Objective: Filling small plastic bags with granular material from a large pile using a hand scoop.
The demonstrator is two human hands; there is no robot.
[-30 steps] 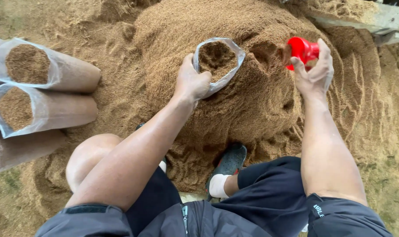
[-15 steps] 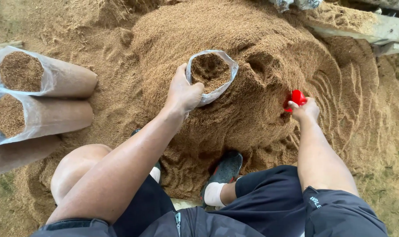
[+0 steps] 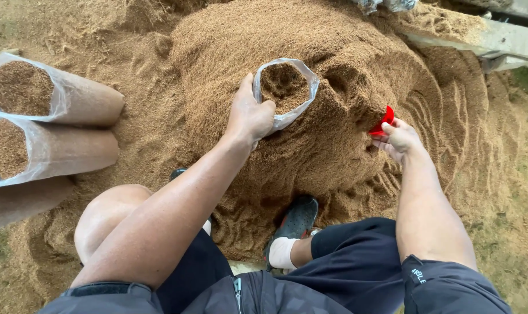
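Head view: left hand (image 3: 249,116) grips the rim of the clear plastic bag (image 3: 285,87), holding its mouth open on the sawdust heap (image 3: 334,52). Right hand (image 3: 399,139) closes around a red scoop (image 3: 382,122), half-buried rightward. Filled bags (image 3: 49,96) lie far left.

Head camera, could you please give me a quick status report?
Left hand grips clear bag rim. Right hand digs red scoop into sawdust pile. Nothing obstructing.

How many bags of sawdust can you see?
3 for sure. One open bag sits in the pile, held by the left hand. Two filled bags lie at the left: upper bag, lower bag. A brown roll below them may be another.
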